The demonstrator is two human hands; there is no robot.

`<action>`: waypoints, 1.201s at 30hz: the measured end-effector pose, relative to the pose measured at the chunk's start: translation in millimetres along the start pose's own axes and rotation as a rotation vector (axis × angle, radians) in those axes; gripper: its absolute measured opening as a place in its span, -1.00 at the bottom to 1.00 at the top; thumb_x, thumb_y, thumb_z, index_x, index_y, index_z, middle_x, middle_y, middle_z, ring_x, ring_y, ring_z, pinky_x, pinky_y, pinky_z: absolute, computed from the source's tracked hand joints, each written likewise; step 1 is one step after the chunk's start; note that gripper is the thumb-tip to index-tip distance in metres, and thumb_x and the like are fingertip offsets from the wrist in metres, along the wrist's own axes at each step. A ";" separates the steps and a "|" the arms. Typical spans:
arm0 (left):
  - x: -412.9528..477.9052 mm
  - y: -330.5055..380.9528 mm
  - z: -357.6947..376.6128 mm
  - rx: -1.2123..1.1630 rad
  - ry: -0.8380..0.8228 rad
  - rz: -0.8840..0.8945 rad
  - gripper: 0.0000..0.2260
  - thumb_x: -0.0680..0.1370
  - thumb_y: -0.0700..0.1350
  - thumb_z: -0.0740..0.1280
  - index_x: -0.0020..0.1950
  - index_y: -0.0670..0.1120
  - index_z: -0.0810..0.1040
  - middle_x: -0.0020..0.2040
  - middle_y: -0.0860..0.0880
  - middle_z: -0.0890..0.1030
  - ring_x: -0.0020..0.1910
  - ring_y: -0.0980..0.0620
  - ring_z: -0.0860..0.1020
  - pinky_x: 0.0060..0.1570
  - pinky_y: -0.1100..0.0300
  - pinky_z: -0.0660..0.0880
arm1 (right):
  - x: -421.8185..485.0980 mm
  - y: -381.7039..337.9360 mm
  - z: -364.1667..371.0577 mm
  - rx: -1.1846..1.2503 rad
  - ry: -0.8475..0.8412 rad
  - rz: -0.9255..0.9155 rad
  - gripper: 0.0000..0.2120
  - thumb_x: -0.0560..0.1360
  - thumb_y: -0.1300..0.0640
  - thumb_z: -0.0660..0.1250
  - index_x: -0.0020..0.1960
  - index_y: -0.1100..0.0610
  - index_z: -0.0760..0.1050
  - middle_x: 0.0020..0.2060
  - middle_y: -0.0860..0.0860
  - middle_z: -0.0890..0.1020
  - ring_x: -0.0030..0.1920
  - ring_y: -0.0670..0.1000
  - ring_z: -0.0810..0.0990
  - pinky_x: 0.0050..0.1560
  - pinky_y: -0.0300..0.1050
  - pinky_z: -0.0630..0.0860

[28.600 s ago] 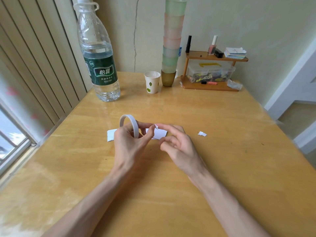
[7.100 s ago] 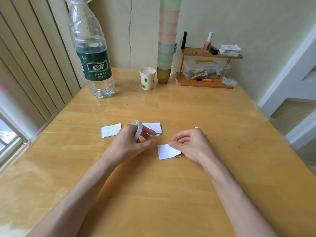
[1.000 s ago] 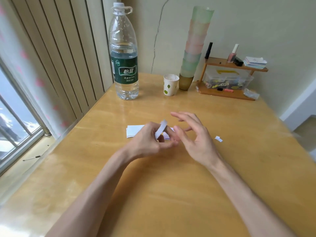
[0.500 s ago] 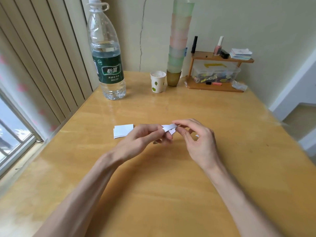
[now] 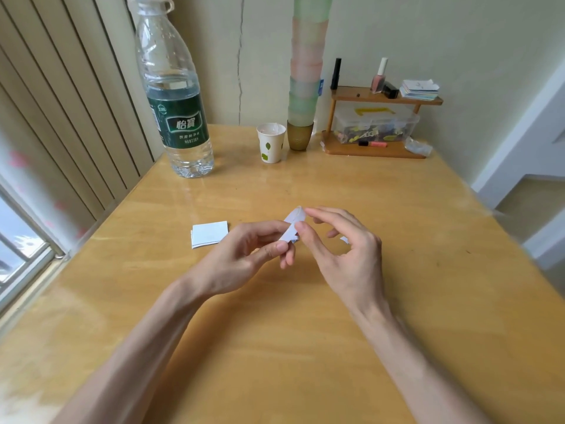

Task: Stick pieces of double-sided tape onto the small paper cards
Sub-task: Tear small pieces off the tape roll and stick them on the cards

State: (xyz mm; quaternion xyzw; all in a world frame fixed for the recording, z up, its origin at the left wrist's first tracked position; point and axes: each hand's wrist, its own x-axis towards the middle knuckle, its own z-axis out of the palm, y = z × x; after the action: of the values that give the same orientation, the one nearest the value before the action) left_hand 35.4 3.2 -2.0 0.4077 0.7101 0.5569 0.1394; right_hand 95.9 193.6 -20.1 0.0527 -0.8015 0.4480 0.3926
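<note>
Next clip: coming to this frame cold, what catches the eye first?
Two bare hands over the middle of the wooden table: the left hand holds a small white piece, card or tape I cannot tell, and thumb and forefinger of the right hand pinch its upper end. Next come the tall clear plastic water bottle with a green label at the back left and the tall stack of pastel plastic cups by the back wall.

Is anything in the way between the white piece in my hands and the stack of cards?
Nothing visible: only bare table lies between the left hand holding the white piece and the card stack.
</note>
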 end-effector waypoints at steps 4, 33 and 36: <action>0.0 -0.7 1.9 0.071 -0.008 0.003 -0.85 0.71 -0.23 0.24 0.19 -0.14 0.60 -0.12 -0.06 0.65 -0.10 -0.07 0.61 0.11 0.18 0.49 | -1.8 1.9 0.8 -0.051 -0.007 -0.055 -0.83 0.53 0.08 0.55 0.08 0.13 0.74 0.05 -0.07 0.73 0.12 -0.07 0.67 0.00 -0.11 0.58; 0.1 1.3 16.0 0.444 0.240 0.040 -0.82 0.69 -0.10 0.26 -0.06 -0.13 0.54 -0.28 -0.09 0.33 -0.30 -0.10 0.32 -0.32 0.00 0.34 | -3.9 -5.0 2.7 0.220 -0.031 0.184 -0.93 0.54 0.25 0.52 -0.02 0.12 0.70 0.01 0.07 0.64 0.05 -0.03 0.66 -0.09 -0.17 0.55; -0.8 0.4 14.9 0.448 0.268 0.018 -0.80 0.68 -0.08 0.25 -0.07 -0.14 0.55 -0.29 -0.09 0.32 -0.31 -0.11 0.31 -0.28 -0.07 0.36 | -2.0 -7.3 2.3 0.277 0.022 0.243 -0.78 0.55 0.29 0.49 0.17 0.12 0.64 0.16 0.04 0.64 -0.02 -0.04 0.69 -0.07 -0.23 0.56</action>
State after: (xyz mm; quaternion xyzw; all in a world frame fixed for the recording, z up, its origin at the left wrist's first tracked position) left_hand 45.8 12.7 -6.9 0.3574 0.8242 0.4359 -0.0545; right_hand 99.1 187.0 -17.2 0.0042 -0.7283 0.5988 0.3332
